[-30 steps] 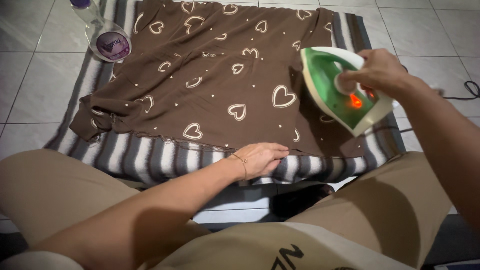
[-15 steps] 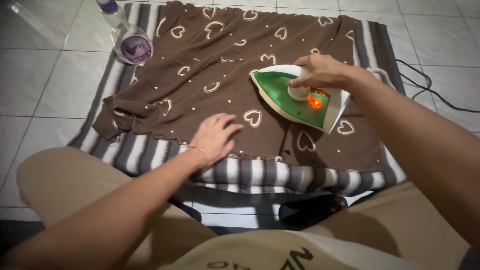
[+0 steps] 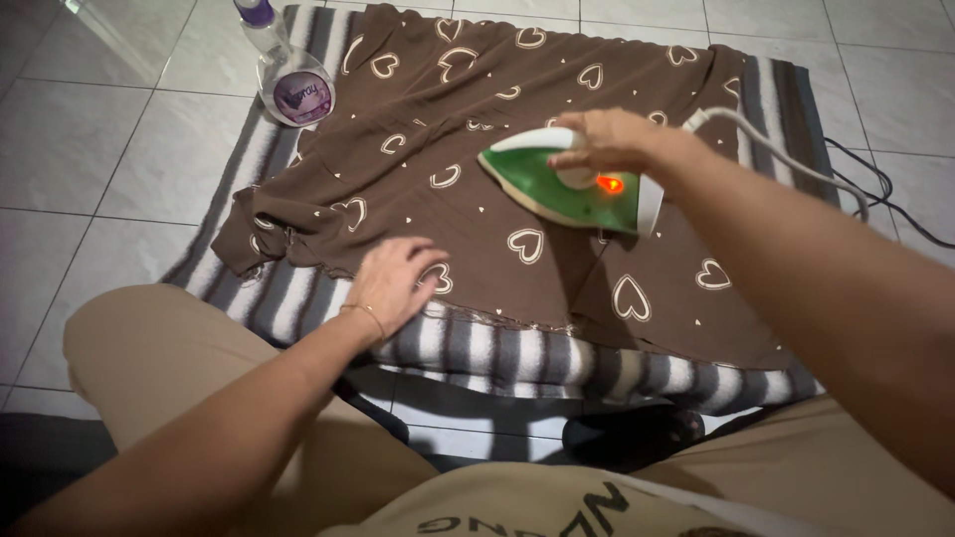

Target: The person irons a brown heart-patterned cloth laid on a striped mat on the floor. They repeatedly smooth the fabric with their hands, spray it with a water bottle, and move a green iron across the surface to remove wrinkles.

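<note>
A brown cloth with white heart shapes (image 3: 517, 119) lies spread over a grey-and-white striped mat (image 3: 477, 348) on the tiled floor. My right hand (image 3: 612, 139) grips the handle of a green and white iron (image 3: 557, 184), whose red light glows; the iron rests on the middle of the cloth. My left hand (image 3: 393, 283) lies flat with fingers spread on the cloth's near edge, left of the iron. A thin bracelet sits on that wrist.
A clear spray bottle with a purple cap and label (image 3: 288, 80) stands at the mat's far left corner. The iron's white cord (image 3: 786, 149) runs off to the right, beside dark cables (image 3: 885, 194). My knees in tan trousers (image 3: 159, 368) sit at the mat's near edge.
The iron has slid leftward across the cloth, from the right edge to the middle. My left hand has shifted left along the near edge.
</note>
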